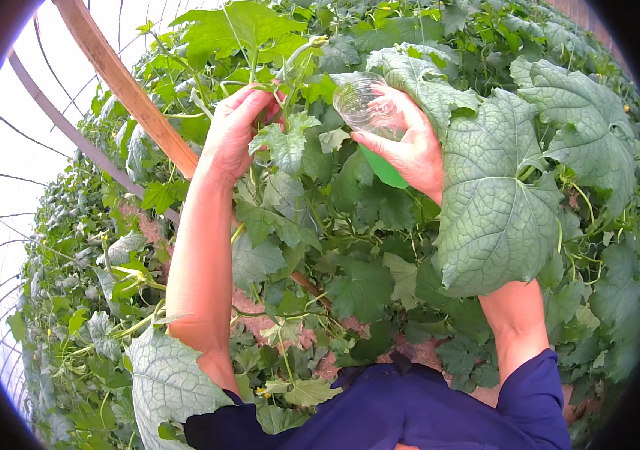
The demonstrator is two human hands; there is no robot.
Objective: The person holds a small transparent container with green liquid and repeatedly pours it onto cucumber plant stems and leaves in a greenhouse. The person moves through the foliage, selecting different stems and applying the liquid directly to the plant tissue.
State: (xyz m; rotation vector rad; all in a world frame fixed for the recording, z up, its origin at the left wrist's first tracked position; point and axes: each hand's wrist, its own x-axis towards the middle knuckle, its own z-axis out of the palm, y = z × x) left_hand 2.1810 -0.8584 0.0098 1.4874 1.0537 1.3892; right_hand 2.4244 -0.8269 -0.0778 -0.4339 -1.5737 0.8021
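At the upper middle, the thumb and fingers of my left hand (239, 121) pinch a green vine stem; leaves partly cover the fingertips. Just above them, a slender young fruit (299, 55) with a pale withered blossom tip slants up to the right. My right hand (410, 140) is wrapped around a clear ribbed plastic container (358, 104), tilted with its round end towards the left hand. Below the palm shows a bright green flat piece (383, 167); whether it joins the container I cannot tell. A large veined leaf (497, 197) hides most of my right forearm.
A wooden pole (134, 95) slants down from the upper left to my left wrist. Beyond it curves a grey greenhouse hoop (67, 126). Dense vines hang on thin strings (235, 34). Reddish soil (249, 315) shows between leaves. Another broad leaf (171, 377) overlaps my left elbow.
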